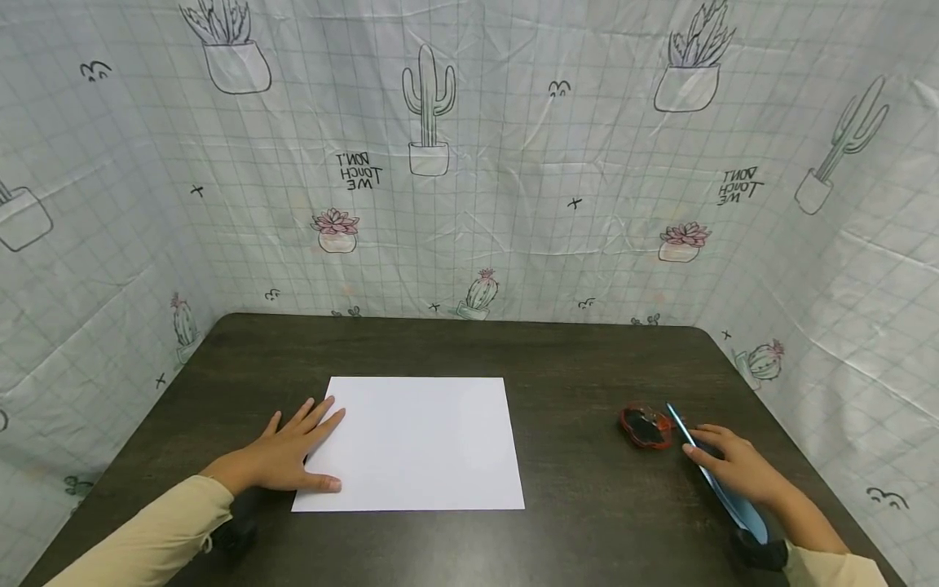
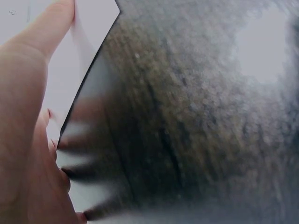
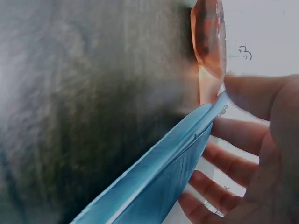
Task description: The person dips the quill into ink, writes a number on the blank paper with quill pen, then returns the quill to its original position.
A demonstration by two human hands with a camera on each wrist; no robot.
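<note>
A blank white sheet of paper [image 1: 421, 444] lies flat on the dark table. My left hand [image 1: 293, 456] rests on its left edge with the fingers spread and straight. In the left wrist view the thumb [image 2: 53, 23] lies on the paper near a corner. At the right, my right hand [image 1: 734, 465] holds a thin, flat blue thing [image 3: 149, 182] with a curved edge, tilted on its side. The thumb is on one face and the fingers are on the other. Its exact kind cannot be told.
A small red-rimmed object with a dark middle [image 1: 645, 427] lies just left of the blue thing's far end. The dark table [image 1: 469, 346] has rounded far corners. White cloth with cactus drawings [image 1: 513, 163] hangs around its back and sides.
</note>
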